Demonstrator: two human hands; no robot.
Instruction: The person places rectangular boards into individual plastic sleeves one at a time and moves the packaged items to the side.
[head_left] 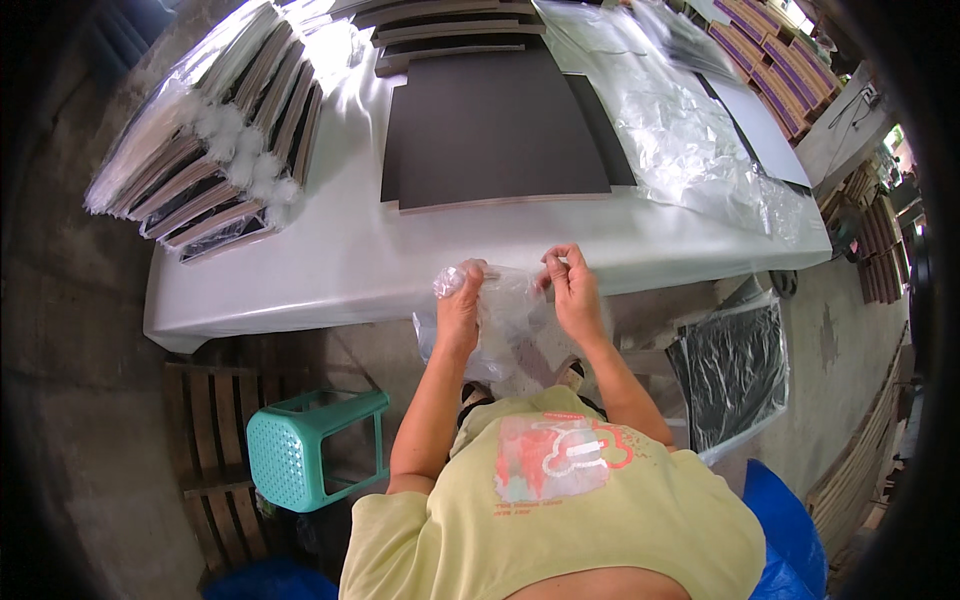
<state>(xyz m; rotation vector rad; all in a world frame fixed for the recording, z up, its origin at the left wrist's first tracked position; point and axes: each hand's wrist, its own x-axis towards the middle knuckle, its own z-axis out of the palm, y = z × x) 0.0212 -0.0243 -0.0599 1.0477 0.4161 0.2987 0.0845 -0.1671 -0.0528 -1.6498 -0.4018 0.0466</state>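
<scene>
A thin clear plastic bag (pixel 505 325) hangs in front of me, just off the table's near edge. My left hand (pixel 460 305) is closed on it, with some of the film bunched above the fist. On the bag's other side, my right hand (pixel 572 290) pinches its edge; those fingertips are partly blurred. Straight ahead, flat dark grey boards (pixel 490 130) lie on the white-covered table (pixel 330 270), the top one a little askew over others. Neither hand touches the boards.
Plastic-wrapped boards (pixel 215 150) are stacked at the table's left, loose clear film (pixel 680 140) at its right. More boards stand at the back. A green stool (pixel 290 460) is at lower left; a wrapped dark pack (pixel 735 370) sits below the table's right side.
</scene>
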